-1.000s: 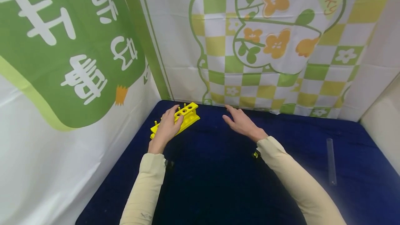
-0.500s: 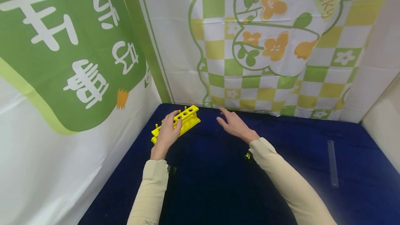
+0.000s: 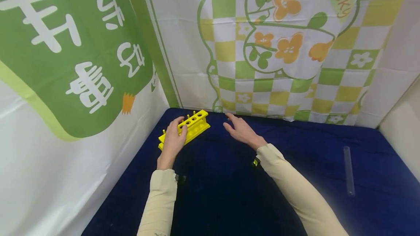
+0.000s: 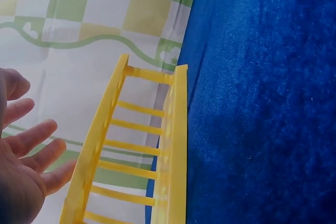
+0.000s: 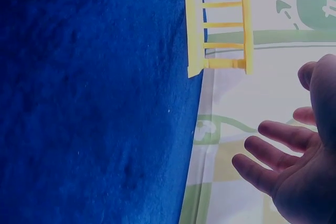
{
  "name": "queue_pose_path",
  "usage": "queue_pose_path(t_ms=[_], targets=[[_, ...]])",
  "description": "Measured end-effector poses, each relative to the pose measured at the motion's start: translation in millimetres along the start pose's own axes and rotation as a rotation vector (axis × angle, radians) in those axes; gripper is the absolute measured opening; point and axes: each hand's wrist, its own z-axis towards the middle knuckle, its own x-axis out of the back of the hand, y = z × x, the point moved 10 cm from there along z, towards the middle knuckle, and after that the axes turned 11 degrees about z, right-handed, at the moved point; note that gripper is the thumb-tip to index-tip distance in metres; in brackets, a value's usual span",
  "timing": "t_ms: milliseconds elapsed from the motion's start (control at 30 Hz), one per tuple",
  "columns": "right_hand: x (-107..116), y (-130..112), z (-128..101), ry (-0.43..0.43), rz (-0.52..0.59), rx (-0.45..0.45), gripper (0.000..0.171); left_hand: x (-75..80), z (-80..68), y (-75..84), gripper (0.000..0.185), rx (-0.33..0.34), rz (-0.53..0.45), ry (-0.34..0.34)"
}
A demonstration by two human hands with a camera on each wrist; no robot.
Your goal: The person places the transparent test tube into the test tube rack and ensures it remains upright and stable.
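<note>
Our left hand (image 3: 174, 140), fingers loosely spread, hides part of the yellow plastic test-tube rack (image 3: 193, 134), far left on the dark-blue cloth-covered table (image 3: 216, 185). Our right hand (image 3: 243, 132), fingers extended, hovers apart. We see a clear straight tube (image 3: 349, 172) lying rightward, a green-and-white checked curtain (image 3: 285, 75) behind.

Yellow rack (image 3: 197, 130): part hidden behind L hand (image 3: 174, 138), head view; near end cut off, L-wrist view. Contact btwn the two: can't tell. Sleeves (image 3: 161, 199) cut off at near edge. Clear tube (image 3: 349, 171), R side: too faint to tell if filled.
</note>
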Motion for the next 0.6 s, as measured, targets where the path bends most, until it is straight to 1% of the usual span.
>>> queue_pose_path(t_ms=[133,400,600], targets=[[-5.6,-0.7,2.8,-0.012,0.013,-0.010,0.059,1.3,-1.7,-3.3,0.043,0.023,0.003,0.014],[-12.8,2.8,6.7,-0.014,0.021,-0.022,0.058,4.7,-3.4,-6.0,0.042,0.014,0.011,0.030],[-18.0,3.5,9.2,-0.017,0.035,-0.029,0.058,8.2,-5.7,-10.1,0.043,0.030,0.030,0.044]])
